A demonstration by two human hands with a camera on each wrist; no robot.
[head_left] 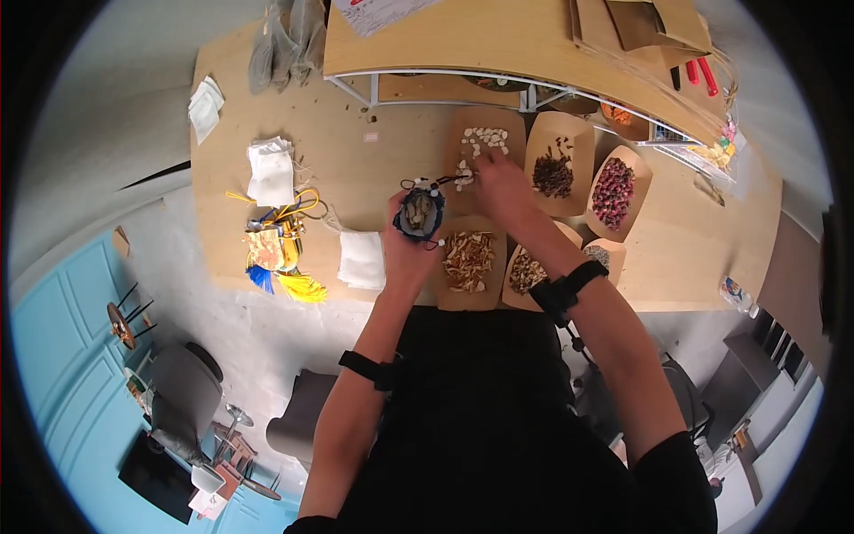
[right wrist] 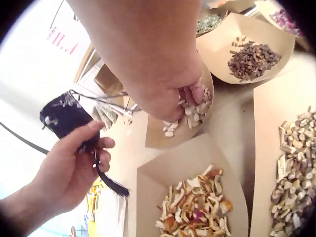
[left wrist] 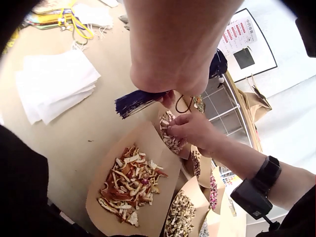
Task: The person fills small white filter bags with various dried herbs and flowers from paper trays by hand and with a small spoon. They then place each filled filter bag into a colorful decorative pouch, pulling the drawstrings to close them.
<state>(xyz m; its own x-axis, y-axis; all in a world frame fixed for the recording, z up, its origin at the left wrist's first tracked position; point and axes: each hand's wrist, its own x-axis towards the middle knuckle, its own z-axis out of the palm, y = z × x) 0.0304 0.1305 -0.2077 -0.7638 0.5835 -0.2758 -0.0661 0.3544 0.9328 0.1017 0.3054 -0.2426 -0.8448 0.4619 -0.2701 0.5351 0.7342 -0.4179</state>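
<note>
My left hand (right wrist: 69, 168) grips a dark blue drawstring pouch (right wrist: 66, 116), its mouth held open and facing up in the head view. Pale pieces show inside it, and a dark tassel (right wrist: 112, 185) hangs below. My right hand (head_left: 503, 182) reaches into a brown paper tray (head_left: 507, 117) of white dried slices (head_left: 485, 138). In the right wrist view its fingers curl down among the slices, pinching at some. The pouch's dark cord (right wrist: 106, 101) stretches from the pouch toward the right forearm.
Paper trays nearby hold orange peel strips (head_left: 469, 260), cloves (head_left: 553, 176), rosebuds (head_left: 614, 191) and chopped stems (head_left: 527, 270). White cloth bags (head_left: 361, 258) and tasselled pouches (head_left: 271, 249) lie to the left. A raised shelf (head_left: 498, 44) runs along the back; a bottle (head_left: 738, 296) stands far right.
</note>
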